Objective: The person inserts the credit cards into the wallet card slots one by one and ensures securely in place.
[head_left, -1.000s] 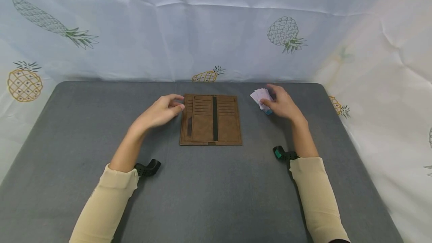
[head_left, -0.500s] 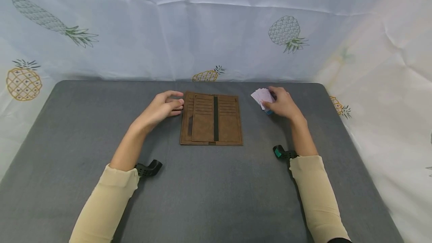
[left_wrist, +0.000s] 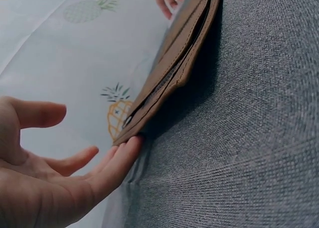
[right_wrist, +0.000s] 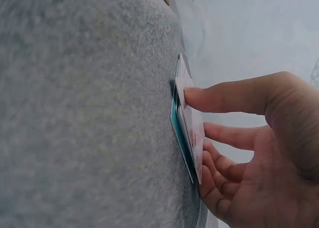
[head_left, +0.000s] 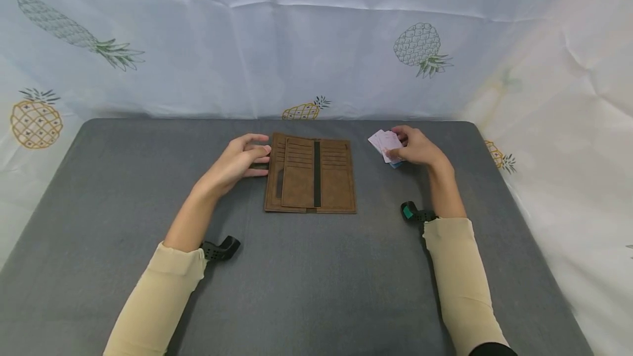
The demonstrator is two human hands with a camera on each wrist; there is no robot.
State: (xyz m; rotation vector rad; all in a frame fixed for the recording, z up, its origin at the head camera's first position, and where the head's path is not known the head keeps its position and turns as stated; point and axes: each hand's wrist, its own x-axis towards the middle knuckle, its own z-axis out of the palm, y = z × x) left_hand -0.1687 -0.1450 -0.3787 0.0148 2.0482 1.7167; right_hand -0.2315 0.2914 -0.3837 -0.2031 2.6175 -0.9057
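A brown bifold wallet (head_left: 296, 185) lies unfolded on the table, its rows of card slots facing up. At its left edge is my left hand (head_left: 232, 162), thumb held apart from the wallet. The left wrist view shows the fingertips (left_wrist: 130, 144) under the wallet's raised corner. To the right of the wallet sits a small fanned stack of pale cards (head_left: 384, 144), with a blue one beneath. My right hand (head_left: 416, 146) pinches the upper cards, thumb (right_wrist: 195, 96) on the top face and fingers along the far edge. The blue card (right_wrist: 183, 143) shows underneath in the right wrist view.
The grey cloth-covered table (head_left: 316, 290) ends at a pale curtain (head_left: 237, 59) printed with pineapples, just behind the wallet and cards. Black camera mounts (head_left: 221, 248) stick out from both wrists.
The wallet's upper left corner has risen slightly on the left fingers, which have spread. My right hand has shifted a little, and the upper cards have slid slightly rightward.
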